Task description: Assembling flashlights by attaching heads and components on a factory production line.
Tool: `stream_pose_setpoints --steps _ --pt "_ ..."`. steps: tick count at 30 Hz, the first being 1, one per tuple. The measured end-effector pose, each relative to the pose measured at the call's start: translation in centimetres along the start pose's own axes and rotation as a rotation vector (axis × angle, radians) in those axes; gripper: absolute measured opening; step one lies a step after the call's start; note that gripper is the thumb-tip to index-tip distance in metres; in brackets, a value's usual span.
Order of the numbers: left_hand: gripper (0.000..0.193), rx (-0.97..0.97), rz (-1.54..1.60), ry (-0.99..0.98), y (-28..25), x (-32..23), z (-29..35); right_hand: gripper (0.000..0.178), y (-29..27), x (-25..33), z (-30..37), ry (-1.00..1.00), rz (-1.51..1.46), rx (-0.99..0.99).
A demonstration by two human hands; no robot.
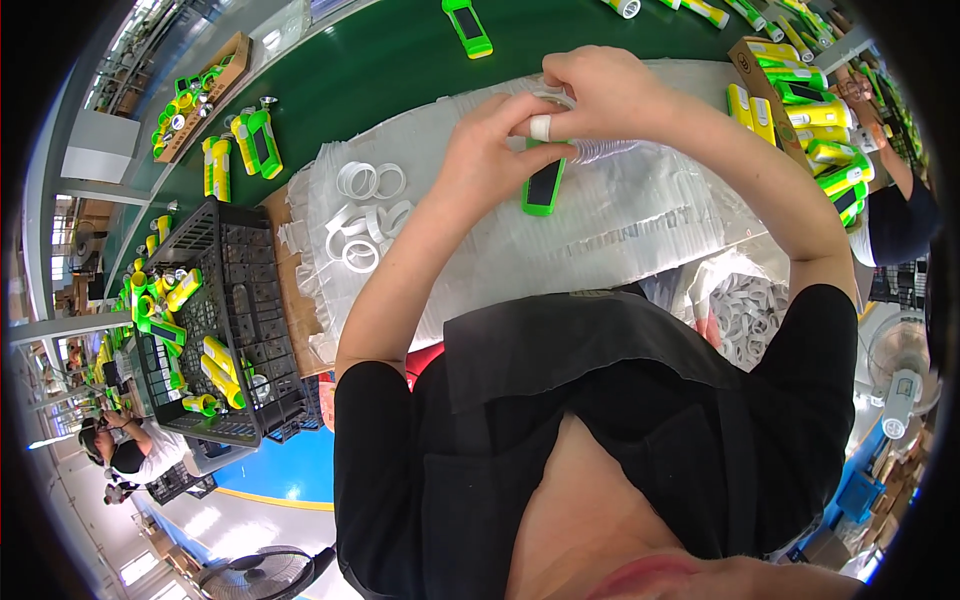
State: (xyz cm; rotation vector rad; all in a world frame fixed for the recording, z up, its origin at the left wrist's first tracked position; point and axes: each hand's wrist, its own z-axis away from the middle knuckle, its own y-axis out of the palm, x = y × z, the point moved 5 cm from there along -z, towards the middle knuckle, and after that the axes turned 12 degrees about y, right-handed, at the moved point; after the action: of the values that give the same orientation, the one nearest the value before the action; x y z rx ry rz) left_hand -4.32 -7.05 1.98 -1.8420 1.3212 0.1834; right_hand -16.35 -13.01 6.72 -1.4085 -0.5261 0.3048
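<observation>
Over the pale plastic-covered work surface, both my hands are closed around the head end of a green flashlight [541, 192] with a dark panel. My left hand [484, 150] grips it from the left, thumb across its body. The fingers of my right hand [612, 98] pinch at a white ring [555, 99] at the flashlight's head; its exact seating is hidden by my fingers. A white band [540, 127] shows on one finger. Clear stacked rings [605, 150] lie beneath my right hand. Loose white rings [360, 255] sit left of my left forearm.
A green conveyor belt [370, 75] runs along the far side, with a flashlight [467, 28] on it. At left stands a black crate [255, 300] with flashlights; at right, a carton [750, 70] of them. A bag of white rings [745, 310] lies near my right elbow. Co-workers are nearby.
</observation>
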Motion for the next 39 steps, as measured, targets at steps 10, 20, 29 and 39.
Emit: stream_pose_setpoints --steps 10,20,29,39 --pt "0.032 -0.041 0.022 0.016 0.0 0.4 0.0 0.041 0.6 -0.7 0.6 -0.013 -0.177 -0.152" --pt "0.045 -0.076 -0.002 0.117 0.5 0.6 0.5 0.034 0.7 -1.5 1.2 -0.274 -0.438 -0.118" --pt "0.082 0.267 0.967 -0.359 1.6 -1.2 3.6 0.038 -2.0 -0.1 6.6 -0.431 -0.684 -0.122" --pt "0.059 0.262 -0.196 -0.146 3.0 12.0 -5.2 0.033 5.5 -7.8 -6.5 0.06 -0.492 -0.663"
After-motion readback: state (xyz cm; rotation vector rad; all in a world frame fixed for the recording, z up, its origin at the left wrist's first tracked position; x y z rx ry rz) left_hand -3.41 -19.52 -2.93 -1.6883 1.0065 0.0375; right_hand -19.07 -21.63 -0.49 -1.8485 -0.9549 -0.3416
